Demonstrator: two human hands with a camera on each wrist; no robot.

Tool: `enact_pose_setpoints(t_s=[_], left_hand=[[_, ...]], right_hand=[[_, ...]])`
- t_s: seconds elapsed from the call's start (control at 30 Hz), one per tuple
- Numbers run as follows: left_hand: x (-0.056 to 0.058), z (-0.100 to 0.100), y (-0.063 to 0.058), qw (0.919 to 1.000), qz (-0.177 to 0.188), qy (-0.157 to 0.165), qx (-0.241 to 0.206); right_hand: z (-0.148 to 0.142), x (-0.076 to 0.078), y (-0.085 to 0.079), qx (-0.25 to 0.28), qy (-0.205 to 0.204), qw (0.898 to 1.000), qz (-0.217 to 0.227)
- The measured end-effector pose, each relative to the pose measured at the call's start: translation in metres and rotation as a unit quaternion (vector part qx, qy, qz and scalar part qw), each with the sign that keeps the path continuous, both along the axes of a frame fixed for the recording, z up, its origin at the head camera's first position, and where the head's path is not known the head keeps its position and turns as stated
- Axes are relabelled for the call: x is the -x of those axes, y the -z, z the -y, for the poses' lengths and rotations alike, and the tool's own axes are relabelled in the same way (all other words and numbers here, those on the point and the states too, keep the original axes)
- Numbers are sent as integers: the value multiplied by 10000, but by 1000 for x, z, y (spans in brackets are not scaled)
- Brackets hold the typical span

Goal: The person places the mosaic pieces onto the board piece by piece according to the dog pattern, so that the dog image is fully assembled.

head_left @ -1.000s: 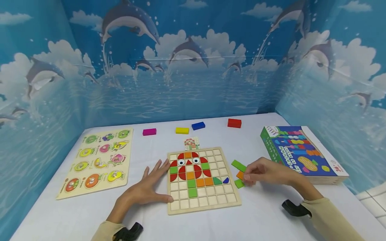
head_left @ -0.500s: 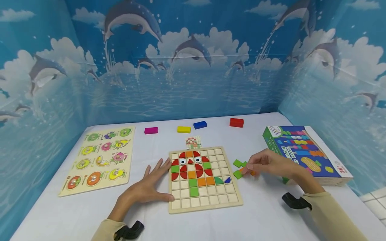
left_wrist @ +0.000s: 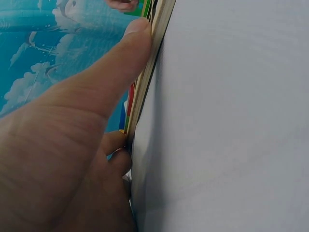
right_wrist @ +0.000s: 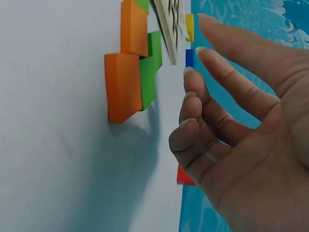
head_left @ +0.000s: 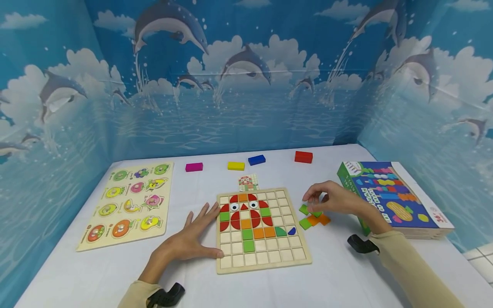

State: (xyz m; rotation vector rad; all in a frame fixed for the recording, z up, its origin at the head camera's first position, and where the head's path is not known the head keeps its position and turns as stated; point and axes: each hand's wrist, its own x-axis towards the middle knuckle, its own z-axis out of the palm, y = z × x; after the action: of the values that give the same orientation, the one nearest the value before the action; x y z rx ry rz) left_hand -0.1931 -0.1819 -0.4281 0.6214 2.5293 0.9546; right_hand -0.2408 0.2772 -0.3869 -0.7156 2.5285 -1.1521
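My left hand [head_left: 188, 241] rests at the left edge of a wooden grid board [head_left: 271, 256], thumb and fingertips touching its rim. Red, orange, green and blue pieces lie in the board's cells, with two eye pieces near the top. To the right of the board, my right hand [head_left: 333, 199] hovers over a small cluster of loose tiles. Nothing is between its loosely bent fingers in the right wrist view. Among those tiles are orange tiles [right_wrist: 124, 87] and green tiles [head_left: 305, 223], some partly under the hand in the head view.
A small pattern card [head_left: 248, 182] lies behind the board. Magenta [head_left: 194, 167], yellow [head_left: 236, 166], blue [head_left: 256, 160] and red blocks [head_left: 303, 157] line the back. A fruit puzzle board [head_left: 127, 205] lies left; a toy box [head_left: 396, 196] stands right.
My right hand has let go of an orange tile and lifted slightly away toward the back. Green and orange tiles are now spread apart. The left hand stays at the board's edge.
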Motion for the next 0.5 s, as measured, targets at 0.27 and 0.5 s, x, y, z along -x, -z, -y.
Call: enact_pose_setpoints(t_s=[0.27, 0.5], left_hand=[[-1, 0, 0, 10000, 55, -17, 9], [-1, 1, 0, 10000, 1, -28, 16]], right_hand=[[2, 9, 11, -537, 108, 9980, 328], [5, 11, 15, -657, 282, 9973, 151]])
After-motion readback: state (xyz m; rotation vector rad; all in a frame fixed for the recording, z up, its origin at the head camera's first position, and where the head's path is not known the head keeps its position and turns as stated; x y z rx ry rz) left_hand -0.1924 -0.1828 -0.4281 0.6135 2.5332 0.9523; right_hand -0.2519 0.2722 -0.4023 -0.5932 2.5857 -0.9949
